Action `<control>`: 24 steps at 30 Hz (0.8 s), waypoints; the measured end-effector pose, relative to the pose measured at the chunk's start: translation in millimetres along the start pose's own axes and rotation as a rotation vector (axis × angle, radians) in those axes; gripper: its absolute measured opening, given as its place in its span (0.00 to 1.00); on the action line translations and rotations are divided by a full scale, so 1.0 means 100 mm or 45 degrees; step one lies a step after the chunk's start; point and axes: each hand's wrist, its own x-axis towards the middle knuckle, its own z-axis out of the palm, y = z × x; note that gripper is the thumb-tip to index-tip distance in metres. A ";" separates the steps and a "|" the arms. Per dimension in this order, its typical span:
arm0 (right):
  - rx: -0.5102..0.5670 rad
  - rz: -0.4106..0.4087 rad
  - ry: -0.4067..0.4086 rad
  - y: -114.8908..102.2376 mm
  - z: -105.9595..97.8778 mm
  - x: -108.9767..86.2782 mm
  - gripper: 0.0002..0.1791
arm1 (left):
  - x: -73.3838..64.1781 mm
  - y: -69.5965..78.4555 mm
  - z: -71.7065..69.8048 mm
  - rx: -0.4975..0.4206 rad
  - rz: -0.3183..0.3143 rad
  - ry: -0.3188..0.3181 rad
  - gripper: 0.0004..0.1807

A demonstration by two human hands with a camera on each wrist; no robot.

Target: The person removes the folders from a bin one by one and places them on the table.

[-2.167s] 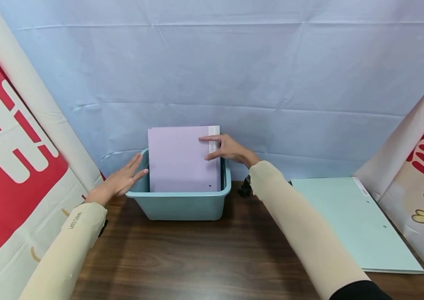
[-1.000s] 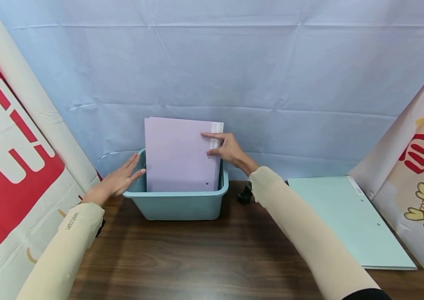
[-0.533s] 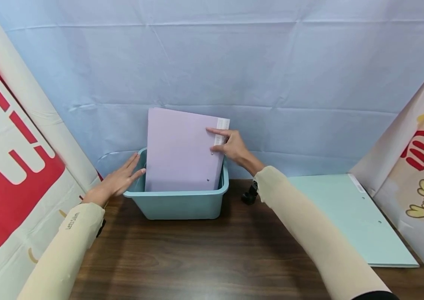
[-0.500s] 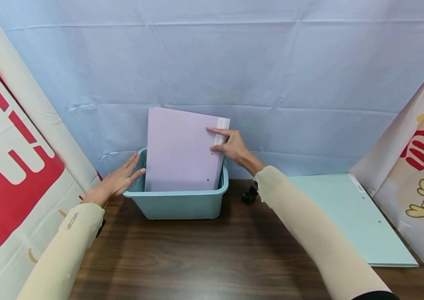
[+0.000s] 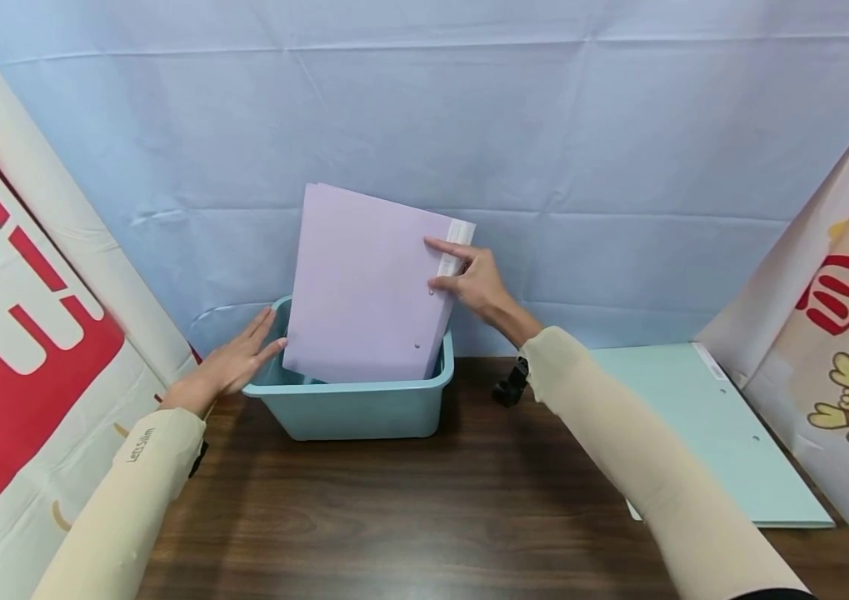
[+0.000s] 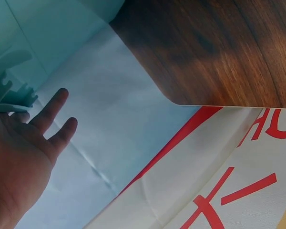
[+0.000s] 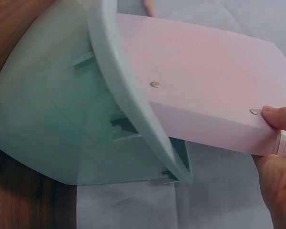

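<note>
A lilac file folder (image 5: 364,292) with a white spine label stands tilted in a teal plastic bin (image 5: 352,412). Its left side sits higher than its right, and its lower part goes down behind the bin's front rim. My right hand (image 5: 480,282) grips the spine edge, thumb on the front cover beside a metal rivet in the right wrist view; some of its fingers are hidden behind the folder. At the bin's left rim rests my left hand (image 5: 232,362), fingers straight and thumb spread towards the folder. The left wrist view shows two extended fingers (image 6: 50,112) outside the bin.
On the right of the dark wooden table (image 5: 364,517) lies a mint-green folder (image 5: 724,433), partly covered by my right sleeve. A pale blue cloth (image 5: 424,125) hangs close behind the bin. Printed cloths (image 5: 27,292) flank both sides.
My right hand has lifted the lilac folder up and to the right, and it has tilted with its left corner rising. The left hand has stayed at the bin's rim.
</note>
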 end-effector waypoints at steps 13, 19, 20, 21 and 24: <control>0.127 -0.028 0.122 -0.21 -0.17 -0.07 0.39 | -0.03 0.02 -0.01 -0.007 0.008 -0.006 0.45; 0.141 -0.049 0.163 -0.34 -0.30 -0.10 0.39 | -0.04 0.02 -0.03 -0.013 0.037 -0.003 0.41; 0.151 -0.050 0.168 -0.36 -0.32 -0.10 0.39 | -0.04 0.02 -0.03 -0.013 0.043 -0.004 0.41; 0.161 -0.049 0.174 -0.37 -0.34 -0.10 0.39 | -0.04 0.02 -0.03 -0.012 0.049 -0.004 0.40; 0.211 -0.050 0.187 -0.40 -0.38 -0.11 0.40 | -0.04 0.00 -0.04 -0.001 0.056 -0.011 0.40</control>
